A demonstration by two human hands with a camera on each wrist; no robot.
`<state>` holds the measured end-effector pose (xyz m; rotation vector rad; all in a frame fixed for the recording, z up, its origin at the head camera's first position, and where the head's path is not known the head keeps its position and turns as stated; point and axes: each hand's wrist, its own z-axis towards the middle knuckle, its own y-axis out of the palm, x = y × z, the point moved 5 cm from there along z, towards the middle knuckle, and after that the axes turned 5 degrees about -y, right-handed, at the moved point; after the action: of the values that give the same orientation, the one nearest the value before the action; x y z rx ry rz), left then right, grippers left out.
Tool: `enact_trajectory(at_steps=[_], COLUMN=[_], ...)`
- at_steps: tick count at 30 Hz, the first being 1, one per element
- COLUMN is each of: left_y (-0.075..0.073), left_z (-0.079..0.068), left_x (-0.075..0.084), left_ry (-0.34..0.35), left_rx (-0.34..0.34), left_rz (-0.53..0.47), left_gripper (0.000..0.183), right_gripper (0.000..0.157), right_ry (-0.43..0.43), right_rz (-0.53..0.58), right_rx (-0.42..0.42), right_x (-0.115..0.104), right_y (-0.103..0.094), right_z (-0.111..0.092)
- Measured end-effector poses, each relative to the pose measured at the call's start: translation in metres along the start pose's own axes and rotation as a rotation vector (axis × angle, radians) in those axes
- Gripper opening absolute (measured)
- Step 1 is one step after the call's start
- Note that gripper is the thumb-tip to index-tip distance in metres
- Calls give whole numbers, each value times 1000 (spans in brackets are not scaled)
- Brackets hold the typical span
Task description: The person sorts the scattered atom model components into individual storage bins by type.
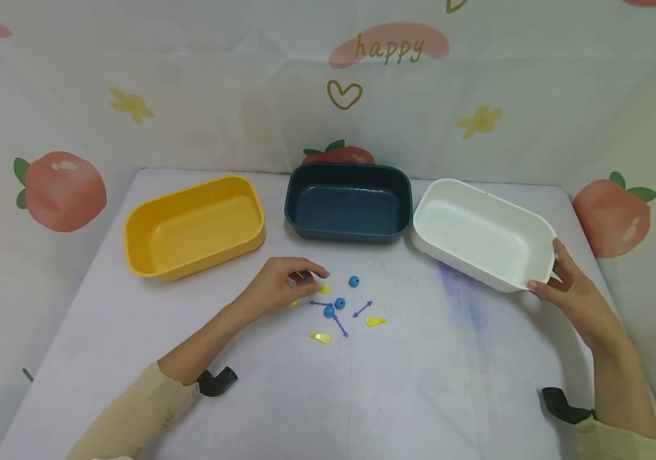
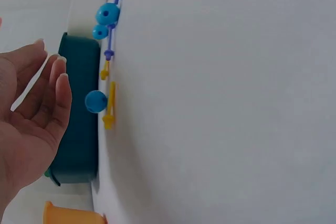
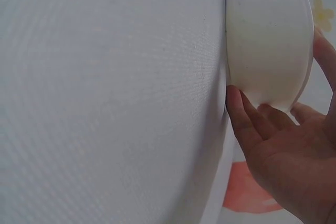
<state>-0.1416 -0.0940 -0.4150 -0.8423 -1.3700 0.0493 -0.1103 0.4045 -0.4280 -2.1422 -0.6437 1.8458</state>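
Observation:
My left hand (image 1: 282,281) hovers over the left side of a loose group of small pieces, fingers loosely bent and nothing held. Near its fingertips lie blue beads (image 1: 353,281), thin purple sticks (image 1: 362,309) and yellow drop-shaped pieces (image 1: 320,338). The fingers partly cover a blue piece and a yellow piece. At the far right, my right hand (image 1: 578,300) grips the right end of a white plastic bin (image 1: 483,233), thumb at the near corner and fingers round the end. In the right wrist view, the fingertips press against the bin's outer wall (image 3: 268,40).
A dark blue bin (image 1: 348,233) stands at the back middle, close beside the white one. To the left is a yellow bin (image 1: 201,255), set at a slant. Behind the white-covered table (image 1: 362,396) hangs a printed cloth (image 1: 207,76).

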Motion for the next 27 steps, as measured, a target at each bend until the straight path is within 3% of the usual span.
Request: enact_trajectory(at_steps=[16,27], left_y=[11,17], left_z=[-16,-21], left_x=[-18,-22], left_ry=[-35,-77], left_rx=[-25,1], left_rz=[29,97], left_gripper=[25,26], right_gripper=[89,88], right_ry=[-13,-18], right_rz=[2,10], right_rx=[-3,-6], right_x=[0,-2], right_y=[-1,-1], right_z=[0,-1])
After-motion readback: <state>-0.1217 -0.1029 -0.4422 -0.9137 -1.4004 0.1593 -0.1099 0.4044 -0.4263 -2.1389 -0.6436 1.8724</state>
